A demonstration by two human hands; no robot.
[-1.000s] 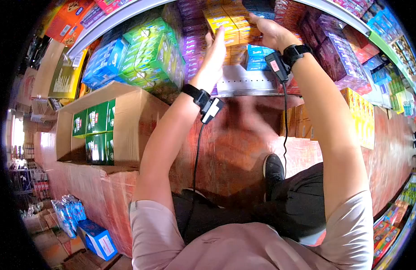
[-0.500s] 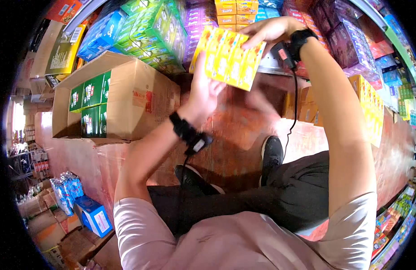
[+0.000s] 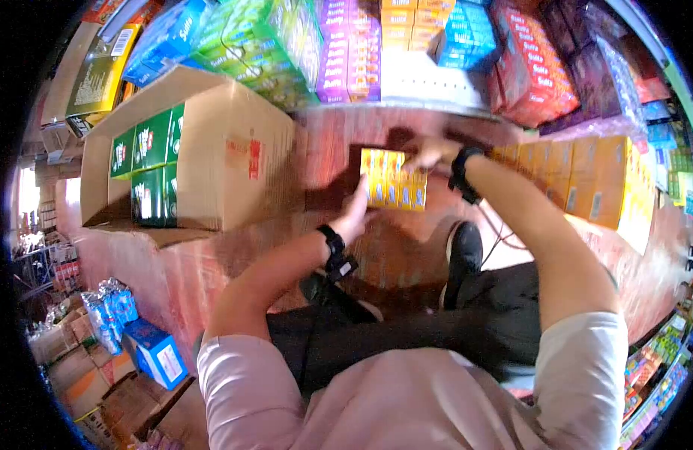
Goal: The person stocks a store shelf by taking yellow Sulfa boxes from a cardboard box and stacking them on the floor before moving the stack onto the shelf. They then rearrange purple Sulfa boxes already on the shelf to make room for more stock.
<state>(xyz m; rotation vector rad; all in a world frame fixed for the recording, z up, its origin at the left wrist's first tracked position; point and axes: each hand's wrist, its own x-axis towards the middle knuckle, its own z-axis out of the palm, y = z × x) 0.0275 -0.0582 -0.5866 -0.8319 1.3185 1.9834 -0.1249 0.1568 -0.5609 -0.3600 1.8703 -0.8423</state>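
Note:
A yellow pack of small boxes (image 3: 392, 180) is held low in front of me, above the reddish floor. My left hand (image 3: 354, 213) grips it along its left side, thumb upward on the edge. At its upper right corner is my right hand (image 3: 432, 154), blurred, with fingers closed against the pack. Both wrists wear black bands with small devices and cables. Beyond the pack, orange cartons (image 3: 409, 30) stand on a white perforated shelf (image 3: 436, 86), between purple boxes (image 3: 349, 56) and blue boxes (image 3: 466, 36).
An open cardboard box (image 3: 260, 161) with green packs (image 3: 155, 193) stands at left. A row of yellow-orange cartons (image 3: 579, 176) lies on the floor at right. Green packs (image 3: 260, 52) and red boxes (image 3: 532, 67) fill the shelf. A blue box (image 3: 155, 356) sits lower left.
Both hands have brought the yellow pack down and away from the shelf, closer to the floor. More of the white shelf and the red boxes now shows.

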